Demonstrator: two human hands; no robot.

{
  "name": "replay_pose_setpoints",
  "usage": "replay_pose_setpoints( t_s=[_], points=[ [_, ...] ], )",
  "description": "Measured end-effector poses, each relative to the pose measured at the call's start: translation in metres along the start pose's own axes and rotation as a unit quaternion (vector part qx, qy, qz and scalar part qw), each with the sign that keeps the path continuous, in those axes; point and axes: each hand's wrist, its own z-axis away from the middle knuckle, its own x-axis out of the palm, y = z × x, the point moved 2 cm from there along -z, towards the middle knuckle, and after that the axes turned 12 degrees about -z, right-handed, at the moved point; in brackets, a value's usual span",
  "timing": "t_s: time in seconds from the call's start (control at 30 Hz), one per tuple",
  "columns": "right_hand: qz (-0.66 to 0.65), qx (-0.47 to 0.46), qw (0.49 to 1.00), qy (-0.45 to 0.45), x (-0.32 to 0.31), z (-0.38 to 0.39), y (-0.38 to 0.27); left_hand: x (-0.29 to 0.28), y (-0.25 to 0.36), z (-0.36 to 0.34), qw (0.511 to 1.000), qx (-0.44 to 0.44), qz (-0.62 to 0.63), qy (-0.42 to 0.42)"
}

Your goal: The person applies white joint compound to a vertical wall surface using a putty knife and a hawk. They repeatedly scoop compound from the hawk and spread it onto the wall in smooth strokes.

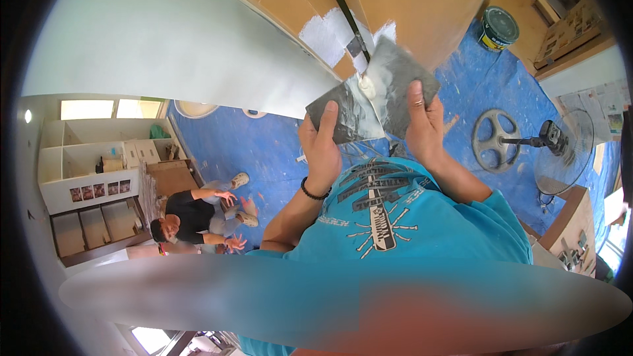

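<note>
The left hand grips a flat dark grey rectangular plate smeared with white filler at its lower left corner, with the thumb laid over the top face and the fingers closed underneath. A black beaded bracelet sits on the left wrist.

The right hand grips a second dark grey flat blade, also smeared white, along its right edge. The fingers are clamped on the blade, and a ring shows on one finger. The two plates overlap at the centre, where a lump of white filler rests on the seam between them. Both plates are held in front of the chest, above the turquoise printed shirt, and just below the brown board panels patched with white filler.

A large white curved panel fills the upper left of the view. The floor is covered by a blue sheet spattered with white.

- On the blue sheet to the right: a grey standing fan with a round base.
- Near the upper right corner of the sheet: a round paint can with a dark lid.
- At the left edge of the sheet: a seated person in a black shirt, beside white open shelving.
</note>
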Motion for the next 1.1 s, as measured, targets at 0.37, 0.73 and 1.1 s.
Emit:
replay_pose_setpoints(
  t_s=[0.37,0.73,1.1],
  points=[
    [-0.265,0.293,0.912,0.108,-0.012,0.001,0.015,-0.009,0.041,0.01,0.839,0.464,-0.248,-0.139],
    [-0.316,0.233,0.919,0.022,0.019,-0.004,0.035,-0.083,0.037,-0.002,0.673,0.465,-0.544,-0.186],
    [-0.247,-0.056,0.964,0.079,0.111,0.018,0.061,-0.18,0.079,0.005,0.8,0.413,-0.425,-0.096]
  ],
)
